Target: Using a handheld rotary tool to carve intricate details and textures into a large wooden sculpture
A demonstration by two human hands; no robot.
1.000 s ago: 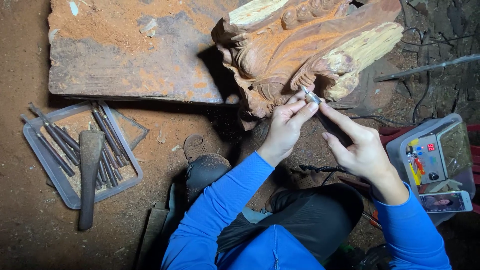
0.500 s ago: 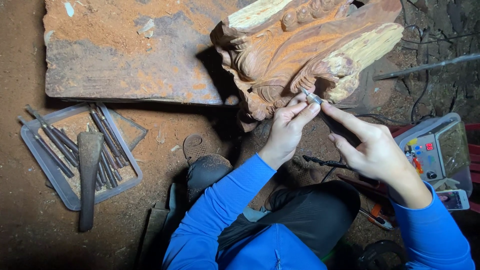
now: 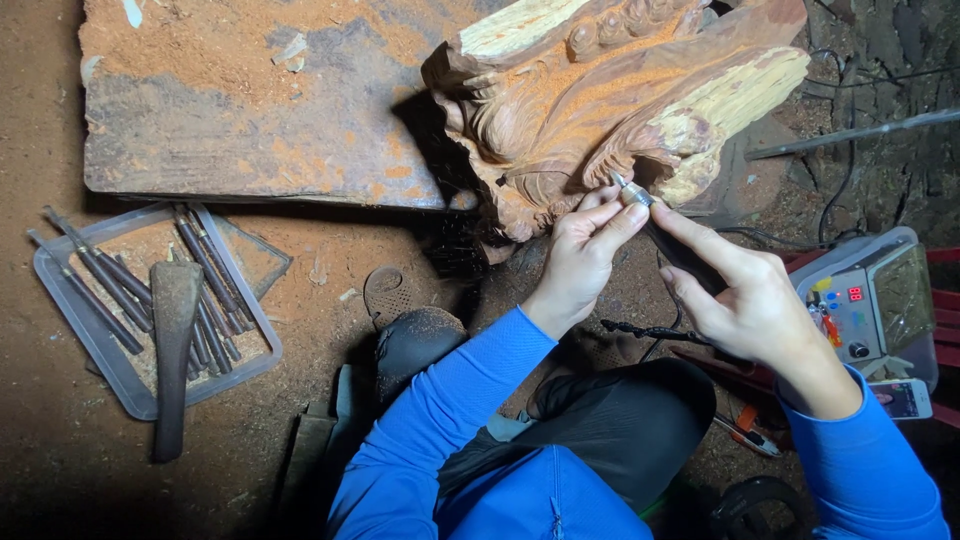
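1. My right hand (image 3: 745, 300) grips a slim rotary carving tool (image 3: 640, 197) like a pen, forefinger stretched along its barrel, with the metal tip pointing to about 10 o'clock into the wood.
2. My left hand (image 3: 580, 255) is curled close at the tool's 8 o'clock, thumb and forefinger pinching near the tip to steady it. It looks to be touching the carving's lower edge, though I cannot tell for sure.
3. The tip sits at a dark hollow on the underside of the carved wooden block (image 3: 610, 110), which lies at 12 o'clock from my hands, tilted and dusted with reddish sawdust.
4. I judge the step in hand to be fine detailing inside that hollow. The next move calls for light, steady pressure and small strokes, with the left fingers braced so the bit does not skip across the finished ridges.
5. Both forearms, in blue sleeves (image 3: 450, 420), rise from 6 o'clock and converge at the tool, wrists bent slightly inward.
6. At 3 o'clock sits a control box (image 3: 870, 300) with a lit display.
7. At 9 o'clock, well apart, a clear tray (image 3: 135, 390) holds chisels (image 3: 100, 275), with a wooden mallet (image 3: 172, 350) laid across it.
8. A flat wooden slab (image 3: 260, 110) lies at 11 o'clock, beside the carving.
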